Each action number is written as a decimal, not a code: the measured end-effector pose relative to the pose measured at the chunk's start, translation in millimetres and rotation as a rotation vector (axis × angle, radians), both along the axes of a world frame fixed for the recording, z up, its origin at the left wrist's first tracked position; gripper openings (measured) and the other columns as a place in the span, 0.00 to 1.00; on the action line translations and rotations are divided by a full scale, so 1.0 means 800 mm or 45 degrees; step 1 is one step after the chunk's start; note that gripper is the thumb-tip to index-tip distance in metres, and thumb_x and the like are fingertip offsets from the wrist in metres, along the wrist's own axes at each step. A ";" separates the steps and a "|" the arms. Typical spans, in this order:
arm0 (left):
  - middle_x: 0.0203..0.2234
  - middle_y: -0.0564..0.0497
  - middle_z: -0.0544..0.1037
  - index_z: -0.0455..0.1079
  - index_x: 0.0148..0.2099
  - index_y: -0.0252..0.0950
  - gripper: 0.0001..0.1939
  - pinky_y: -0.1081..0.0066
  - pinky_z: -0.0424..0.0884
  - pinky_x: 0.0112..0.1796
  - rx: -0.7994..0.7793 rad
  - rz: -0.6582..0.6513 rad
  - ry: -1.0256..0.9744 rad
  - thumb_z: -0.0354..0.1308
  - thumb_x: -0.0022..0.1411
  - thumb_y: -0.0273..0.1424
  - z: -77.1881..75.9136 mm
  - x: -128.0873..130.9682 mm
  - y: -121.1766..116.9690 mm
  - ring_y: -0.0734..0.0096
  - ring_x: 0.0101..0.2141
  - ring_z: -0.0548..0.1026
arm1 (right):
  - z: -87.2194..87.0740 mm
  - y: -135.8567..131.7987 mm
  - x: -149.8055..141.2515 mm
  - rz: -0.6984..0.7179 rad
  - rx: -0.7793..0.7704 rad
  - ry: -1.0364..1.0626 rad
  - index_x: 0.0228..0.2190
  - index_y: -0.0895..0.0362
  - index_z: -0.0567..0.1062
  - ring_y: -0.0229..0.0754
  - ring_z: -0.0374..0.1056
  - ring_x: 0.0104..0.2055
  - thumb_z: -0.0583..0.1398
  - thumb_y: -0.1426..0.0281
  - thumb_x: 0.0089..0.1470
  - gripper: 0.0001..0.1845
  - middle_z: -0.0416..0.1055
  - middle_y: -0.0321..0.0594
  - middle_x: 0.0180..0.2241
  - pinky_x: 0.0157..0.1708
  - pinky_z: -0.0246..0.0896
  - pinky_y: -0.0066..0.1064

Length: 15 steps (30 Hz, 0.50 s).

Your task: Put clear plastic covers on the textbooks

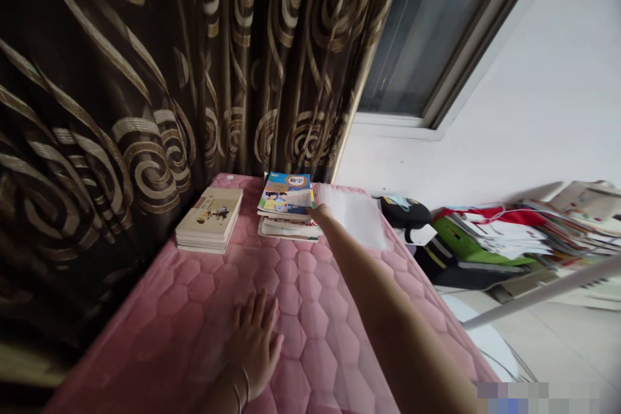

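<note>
My left hand (253, 343) lies flat on the pink quilted mattress (310, 310), fingers spread, holding nothing; thin bangles circle its wrist. My right arm stretches far forward, and my right hand (320, 212) reaches the right edge of a stack of books (286, 207) topped by a blue illustrated cover. Only the back of that hand shows, and its fingers are hidden against the stack. A second stack with a cream cover (211, 220) sits to the left of the first.
A dark curtain with gold swirls (145, 77) hangs along the left and back. A clear plastic sheet (359, 217) lies right of the books. Beside the bed, a heap of books, papers and bags (490, 239) covers the floor. Window (436, 32) above.
</note>
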<state>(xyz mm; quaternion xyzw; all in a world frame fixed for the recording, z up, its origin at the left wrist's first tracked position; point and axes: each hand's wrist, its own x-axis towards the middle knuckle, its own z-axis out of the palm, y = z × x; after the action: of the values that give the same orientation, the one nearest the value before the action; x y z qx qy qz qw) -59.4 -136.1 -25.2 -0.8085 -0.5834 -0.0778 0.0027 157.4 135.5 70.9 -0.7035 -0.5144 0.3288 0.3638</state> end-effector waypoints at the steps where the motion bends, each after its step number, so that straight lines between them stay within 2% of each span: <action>1: 0.66 0.43 0.50 0.50 0.66 0.42 0.30 0.42 0.51 0.55 0.000 0.000 0.005 0.45 0.62 0.36 0.000 0.000 0.000 0.46 0.62 0.52 | 0.002 -0.005 0.002 -0.013 -0.027 0.017 0.31 0.59 0.73 0.48 0.69 0.34 0.66 0.63 0.46 0.13 0.70 0.44 0.23 0.33 0.64 0.34; 5: 0.66 0.44 0.50 0.50 0.66 0.43 0.30 0.43 0.48 0.56 0.040 -0.021 0.014 0.44 0.63 0.38 -0.004 -0.003 0.000 0.48 0.63 0.50 | 0.003 -0.033 0.014 -0.070 -0.161 0.111 0.28 0.60 0.71 0.46 0.69 0.30 0.66 0.69 0.46 0.10 0.68 0.41 0.20 0.29 0.66 0.33; 9: 0.66 0.46 0.50 0.50 0.66 0.44 0.29 0.44 0.47 0.57 0.096 -0.026 0.010 0.43 0.64 0.38 -0.009 -0.005 0.001 0.50 0.63 0.49 | -0.002 -0.059 0.019 -0.080 -0.241 0.340 0.32 0.60 0.69 0.41 0.70 0.25 0.63 0.68 0.51 0.09 0.68 0.38 0.23 0.25 0.68 0.32; 12: 0.66 0.46 0.50 0.50 0.66 0.44 0.29 0.44 0.47 0.57 0.088 -0.024 0.012 0.43 0.64 0.38 -0.007 -0.005 0.001 0.50 0.63 0.49 | -0.005 -0.065 0.009 -0.069 -0.263 0.526 0.36 0.60 0.68 0.38 0.70 0.25 0.59 0.64 0.56 0.12 0.70 0.38 0.26 0.25 0.69 0.30; 15: 0.65 0.46 0.51 0.50 0.66 0.44 0.29 0.44 0.47 0.57 0.065 -0.016 0.009 0.44 0.64 0.38 -0.004 -0.005 -0.001 0.50 0.63 0.50 | -0.007 -0.063 -0.004 -0.062 -0.285 0.633 0.38 0.62 0.68 0.35 0.69 0.25 0.56 0.64 0.60 0.12 0.70 0.39 0.29 0.25 0.69 0.27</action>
<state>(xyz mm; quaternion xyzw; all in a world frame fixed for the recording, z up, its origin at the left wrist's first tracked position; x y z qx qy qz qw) -63.2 -136.5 -28.1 -0.8121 -0.5760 -0.0897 0.0248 154.0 85.4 65.4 -0.6492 -0.3528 0.5373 0.4067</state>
